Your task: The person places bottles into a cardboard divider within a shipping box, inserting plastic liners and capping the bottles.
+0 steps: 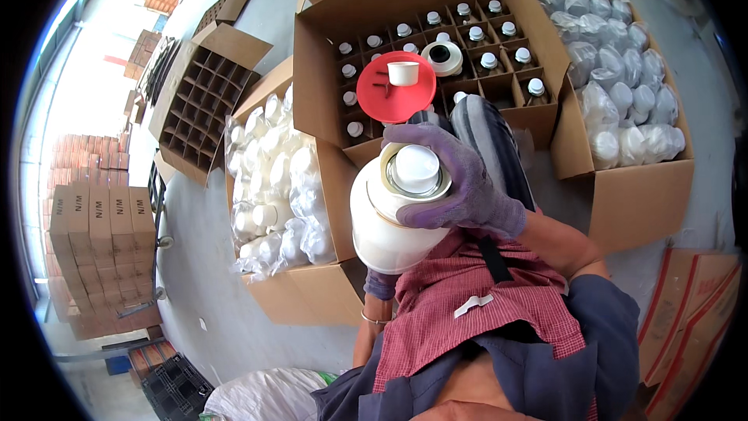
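Observation:
In front of me I hold a white, wide-bodied bottle (393, 226) with a white cap (415, 169) seated in its clear, ringed neck. My right hand (467, 187), in a purple glove, curls its thumb and fingers around the top just below the cap. Only the glove cuff of my left hand (380, 285) shows, at the lower side of the bottle; its fingers are hidden behind the body. Beyond my knees stands a divided carton (319, 86) of white-capped bottles. A red dish (382, 113) rests on them, with a small white cup (403, 73) and small dark pieces inside.
A white part with a black centre (442, 60) lies on the carton's bottles. Boxes of bagged white plastic parts flank me, left (300, 292) and right (643, 195). Farther left are a carton with bare dividers (204, 101) and stacked brown cartons (101, 234). Flattened cardboard (686, 320) lies at right.

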`<state>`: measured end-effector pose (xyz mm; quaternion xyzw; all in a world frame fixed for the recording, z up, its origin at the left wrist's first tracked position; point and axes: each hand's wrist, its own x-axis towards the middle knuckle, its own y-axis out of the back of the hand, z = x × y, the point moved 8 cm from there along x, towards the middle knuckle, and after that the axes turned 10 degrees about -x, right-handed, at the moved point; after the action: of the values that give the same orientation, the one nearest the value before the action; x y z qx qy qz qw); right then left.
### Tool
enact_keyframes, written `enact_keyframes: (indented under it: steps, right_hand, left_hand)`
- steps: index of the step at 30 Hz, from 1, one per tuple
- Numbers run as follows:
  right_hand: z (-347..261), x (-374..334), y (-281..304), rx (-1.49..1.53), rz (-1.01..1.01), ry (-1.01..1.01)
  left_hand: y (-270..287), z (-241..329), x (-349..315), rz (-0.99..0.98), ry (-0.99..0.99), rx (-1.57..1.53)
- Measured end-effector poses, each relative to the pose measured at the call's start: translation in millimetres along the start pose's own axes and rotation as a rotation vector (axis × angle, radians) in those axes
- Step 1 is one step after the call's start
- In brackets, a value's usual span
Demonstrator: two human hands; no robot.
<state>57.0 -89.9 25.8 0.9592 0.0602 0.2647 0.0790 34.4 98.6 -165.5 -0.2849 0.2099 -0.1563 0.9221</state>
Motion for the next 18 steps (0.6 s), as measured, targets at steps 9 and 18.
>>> enact_keyframes:
  steps: [9,18]
  right_hand:
    - [33.2,-32.5,21.3,0.253,0.138,0.069]
    - [91.2,-73.6,85.1,-0.524,-0.232,-0.229]
  left_hand:
    - [32.4,106.0,27.7,-0.006,-0.082,0.512]
    - [-175.7,57.9,87.9,-0.765,-0.260,1.799]
